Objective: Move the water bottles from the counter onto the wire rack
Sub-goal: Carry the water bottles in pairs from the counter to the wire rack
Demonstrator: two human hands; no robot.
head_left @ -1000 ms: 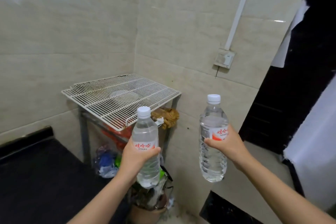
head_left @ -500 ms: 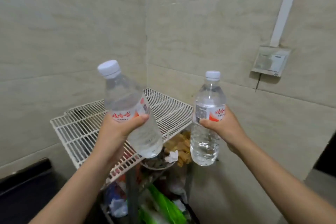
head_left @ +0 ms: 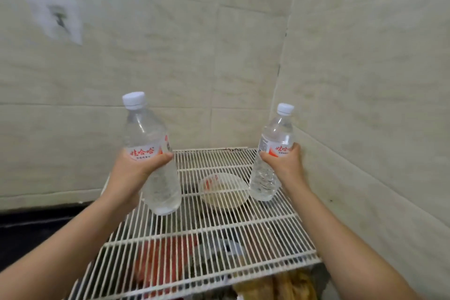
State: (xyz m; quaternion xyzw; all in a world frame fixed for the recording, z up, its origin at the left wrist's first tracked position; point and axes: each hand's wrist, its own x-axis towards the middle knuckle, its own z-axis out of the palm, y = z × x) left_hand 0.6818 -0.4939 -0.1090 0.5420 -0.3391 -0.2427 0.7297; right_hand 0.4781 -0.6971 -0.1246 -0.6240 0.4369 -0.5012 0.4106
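Head view: the left hand (head_left: 136,173) is wrapped round the left bottle (head_left: 146,129), which is tilted above the wire rack (head_left: 219,234) at its left side. The right hand (head_left: 286,165) clasps the right bottle (head_left: 277,131) over the rack's far right corner (base contact unclear). Placement seems in hand. Next, each bottle wants righting, lowering squarely across the wires, then release.

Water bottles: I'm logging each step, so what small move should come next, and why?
Probably lower both onto the wire rack, righting the left bottle first. The left hand holds it tilted above the wires; the right hand holds the right bottle nearly upright, its base close to the rack's back right corner.
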